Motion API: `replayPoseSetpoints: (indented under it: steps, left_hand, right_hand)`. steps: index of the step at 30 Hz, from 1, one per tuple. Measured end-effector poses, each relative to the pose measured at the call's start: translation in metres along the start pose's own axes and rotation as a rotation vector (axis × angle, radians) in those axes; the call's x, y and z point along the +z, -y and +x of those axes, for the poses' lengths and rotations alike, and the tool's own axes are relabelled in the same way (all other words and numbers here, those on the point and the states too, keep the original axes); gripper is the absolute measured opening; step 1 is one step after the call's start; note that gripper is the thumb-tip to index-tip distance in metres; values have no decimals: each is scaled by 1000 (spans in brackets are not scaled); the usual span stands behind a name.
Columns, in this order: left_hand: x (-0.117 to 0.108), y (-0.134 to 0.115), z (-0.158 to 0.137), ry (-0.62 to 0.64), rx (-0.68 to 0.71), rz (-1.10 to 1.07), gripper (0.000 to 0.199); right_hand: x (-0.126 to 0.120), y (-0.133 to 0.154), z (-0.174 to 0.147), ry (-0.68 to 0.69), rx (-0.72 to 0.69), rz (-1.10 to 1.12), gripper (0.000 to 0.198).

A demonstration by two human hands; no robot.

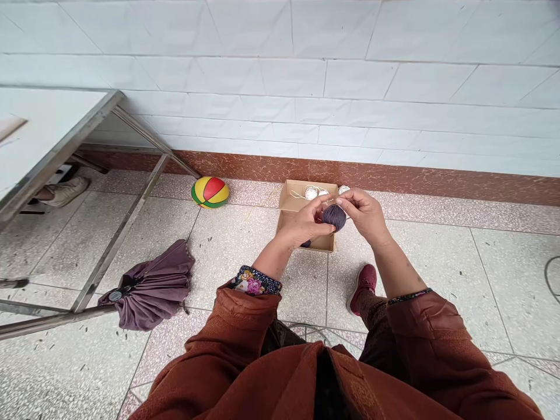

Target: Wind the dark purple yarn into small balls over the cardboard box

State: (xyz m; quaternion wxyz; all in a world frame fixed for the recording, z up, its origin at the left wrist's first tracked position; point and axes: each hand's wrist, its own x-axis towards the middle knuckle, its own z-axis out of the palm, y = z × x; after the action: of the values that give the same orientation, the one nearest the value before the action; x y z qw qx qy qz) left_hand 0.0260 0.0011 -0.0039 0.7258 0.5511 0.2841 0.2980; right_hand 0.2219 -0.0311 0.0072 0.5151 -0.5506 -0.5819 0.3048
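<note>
A ball of dark purple yarn (333, 217) rests in my left hand (303, 223), whose thumb and fingers close around its left side. At the ball's upper right, the fingertips of my right hand (362, 214) are pinched together on its yarn; the strand itself is too fine to see well. Both hands are above an open cardboard box (326, 244) on the floor. White yarn balls (311, 192) with loose strands lie in its far part, and another white ball (343, 189) shows just behind my right hand. Something dark (305, 244) lies in the near part, partly hidden by my left hand.
A red, yellow and green ball (210, 192) sits by the wall to the left. Nearer lies a folded purple umbrella (153, 286) beside a metal-framed table (56, 128). Another person's shoe (65, 192) shows under the table. A dark cable loop (552, 277) is at the far right.
</note>
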Motion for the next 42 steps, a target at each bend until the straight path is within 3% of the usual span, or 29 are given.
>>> replayPoseSetpoints:
  steps: [2, 4, 9, 12, 16, 21, 27, 31, 38, 42]
  left_hand:
    - [1, -2, -2, 50, 3, -151, 85]
    - [2, -6, -4, 71, 8, -263, 74]
    - [-1, -12, -3, -32, 31, -363, 51]
    - [-8, -11, 2, -164, 51, -305, 47]
    - [-13, -8, 6, -305, 69, -22, 47]
    - [-7, -6, 4, -268, 39, 223, 54]
    - [-3, -5, -2, -124, -12, 42, 63]
    - [-3, -8, -3, -109, -3, -87, 57]
    - [-1, -7, 4, -347, 17, -102, 36]
    - [0, -7, 5, -365, -19, 1, 37]
  right_hand:
    - [2, -7, 1, -17, 72, -22, 35]
    - [3, -13, 1, 1, 129, -53, 36]
    - [5, -18, 0, 120, 131, -163, 32]
    - [4, -11, -2, 212, 99, -170, 33]
    - [2, 1, -5, 349, 68, -23, 29]
    - [1, 8, -5, 350, 21, 35, 30]
    - [-2, 6, -4, 341, 73, 150, 35]
    - [-5, 6, -3, 319, 85, 190, 38]
    - [-3, 14, -7, 448, 0, 134, 36]
    - [-2, 18, -7, 420, -35, 119, 38]
